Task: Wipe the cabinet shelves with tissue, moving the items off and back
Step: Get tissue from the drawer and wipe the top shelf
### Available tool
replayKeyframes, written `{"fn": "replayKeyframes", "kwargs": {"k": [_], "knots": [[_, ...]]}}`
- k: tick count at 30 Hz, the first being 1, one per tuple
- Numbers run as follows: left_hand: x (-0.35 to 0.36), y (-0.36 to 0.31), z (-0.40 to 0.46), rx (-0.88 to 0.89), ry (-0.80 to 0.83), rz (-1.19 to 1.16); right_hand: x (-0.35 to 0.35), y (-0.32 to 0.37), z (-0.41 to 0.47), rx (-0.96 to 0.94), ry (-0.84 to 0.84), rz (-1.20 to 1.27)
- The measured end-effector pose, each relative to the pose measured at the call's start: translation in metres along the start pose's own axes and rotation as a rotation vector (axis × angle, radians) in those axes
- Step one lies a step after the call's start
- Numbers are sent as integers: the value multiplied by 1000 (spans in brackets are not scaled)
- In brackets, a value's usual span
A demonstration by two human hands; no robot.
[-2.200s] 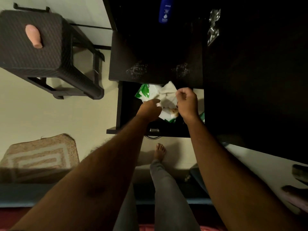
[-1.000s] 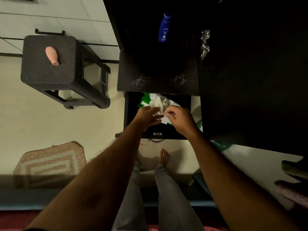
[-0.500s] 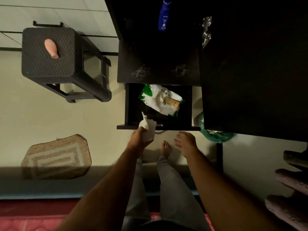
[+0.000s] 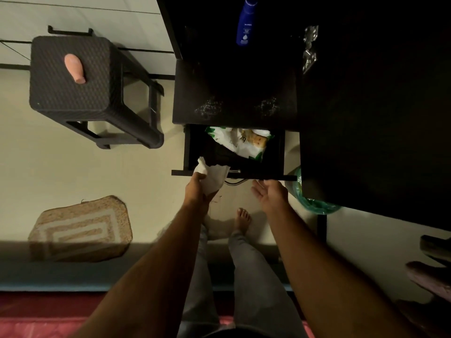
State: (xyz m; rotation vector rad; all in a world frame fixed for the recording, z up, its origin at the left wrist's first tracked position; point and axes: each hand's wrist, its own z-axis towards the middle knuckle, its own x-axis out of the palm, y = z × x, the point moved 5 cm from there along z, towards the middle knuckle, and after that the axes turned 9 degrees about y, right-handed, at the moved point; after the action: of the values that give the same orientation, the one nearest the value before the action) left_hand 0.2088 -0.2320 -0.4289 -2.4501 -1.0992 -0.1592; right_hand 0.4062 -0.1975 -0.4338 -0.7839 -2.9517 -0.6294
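With a tissue (image 4: 214, 178) now pulled from the pack (image 4: 244, 142), the left hand (image 4: 197, 189) grips it at the drawer's (image 4: 234, 176) front edge while the right hand (image 4: 271, 191) has let go and spread open, probably ready for wiping.

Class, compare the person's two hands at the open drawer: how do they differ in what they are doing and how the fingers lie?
The left hand grips a white tissue; the right hand holds nothing. The left hand's fingers curl round the tissue; the right hand's fingers are spread and relaxed. The left hand's tissue reaches over the drawer front; the right hand sits just below it. Both are bare and near the drawer front.
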Motion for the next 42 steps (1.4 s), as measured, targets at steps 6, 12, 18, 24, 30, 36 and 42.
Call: {"fn": "replayKeyframes", "kwargs": {"k": [6,12,18,24,30,36,42], "knots": [[26,-27,17,46,118,-3,25,32,15,-67,63,-23],[44,-50,22,64,259,78,51,58,34,-96,104,3],[47,-55,12,44,325,69,77,77,41,-123,210,168],[57,-60,-4,62,372,-6,81,83,23,-149,136,-233],[87,-85,-52,163,391,101,101,103,-59,-574,269,-899],[135,-118,-112,241,523,199,126,140,-149,-754,472,-916],[174,-149,-166,342,661,195,136,181,-215,-851,451,-860]]}}
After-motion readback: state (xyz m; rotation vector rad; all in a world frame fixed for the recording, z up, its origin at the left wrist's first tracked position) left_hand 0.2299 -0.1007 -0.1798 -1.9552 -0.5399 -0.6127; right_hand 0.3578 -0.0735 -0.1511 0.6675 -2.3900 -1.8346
